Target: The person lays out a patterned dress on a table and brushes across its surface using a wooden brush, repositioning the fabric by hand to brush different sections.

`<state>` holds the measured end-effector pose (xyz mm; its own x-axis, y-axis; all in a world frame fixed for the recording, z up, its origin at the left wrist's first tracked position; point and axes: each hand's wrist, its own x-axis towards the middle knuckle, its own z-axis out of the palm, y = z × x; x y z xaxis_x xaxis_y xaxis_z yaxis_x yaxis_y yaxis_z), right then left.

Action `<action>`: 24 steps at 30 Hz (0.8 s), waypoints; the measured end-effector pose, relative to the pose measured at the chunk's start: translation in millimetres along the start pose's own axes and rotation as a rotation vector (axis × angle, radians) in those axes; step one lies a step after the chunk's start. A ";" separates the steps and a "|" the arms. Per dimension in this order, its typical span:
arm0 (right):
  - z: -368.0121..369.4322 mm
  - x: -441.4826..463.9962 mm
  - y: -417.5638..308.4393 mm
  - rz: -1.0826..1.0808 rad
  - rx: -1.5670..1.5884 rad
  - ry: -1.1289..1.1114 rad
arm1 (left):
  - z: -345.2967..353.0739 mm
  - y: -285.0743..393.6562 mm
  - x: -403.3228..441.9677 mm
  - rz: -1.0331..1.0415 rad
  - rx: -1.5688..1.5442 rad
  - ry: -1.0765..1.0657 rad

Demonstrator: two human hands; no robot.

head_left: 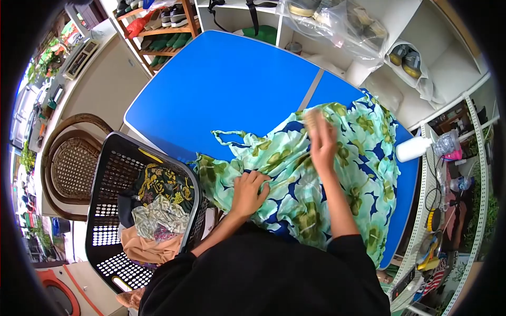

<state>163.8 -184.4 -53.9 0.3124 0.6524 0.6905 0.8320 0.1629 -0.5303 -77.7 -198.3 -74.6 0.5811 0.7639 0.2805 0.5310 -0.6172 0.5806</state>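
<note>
A green and navy floral garment lies rumpled across the near and right part of the blue table. A thin strap-like loop of it sticks out at its left end. My left hand rests on the cloth near the table's front edge, fingers apart and slightly bent. Over the upper middle of the garment is my right hand, fingers stretched out and blurred at the tips. Whether it touches the fabric I cannot tell.
A black laundry basket with crumpled clothes stands left of the table, beside a wicker chair. On the table's right edge lies a white bottle. Shelves with shoes stand behind.
</note>
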 end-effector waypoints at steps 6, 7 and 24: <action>-51.7 -50.8 48.3 0.085 -0.281 -0.149 | -0.4 1.7 1.8 -0.036 0.011 -0.003; -63.8 -54.8 72.3 0.048 -0.389 0.130 | -0.6 2.6 1.4 -0.038 0.017 0.000; -261.7 -195.7 31.5 0.624 -0.810 0.643 | 0.4 -39.5 36.6 -0.121 0.305 0.132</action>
<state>248.9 -500.7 -77.1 0.7422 -0.0718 0.6663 0.4308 -0.7104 -0.5566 -77.2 -146.1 -87.6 0.4287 0.8404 0.3315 0.7624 -0.5334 0.3664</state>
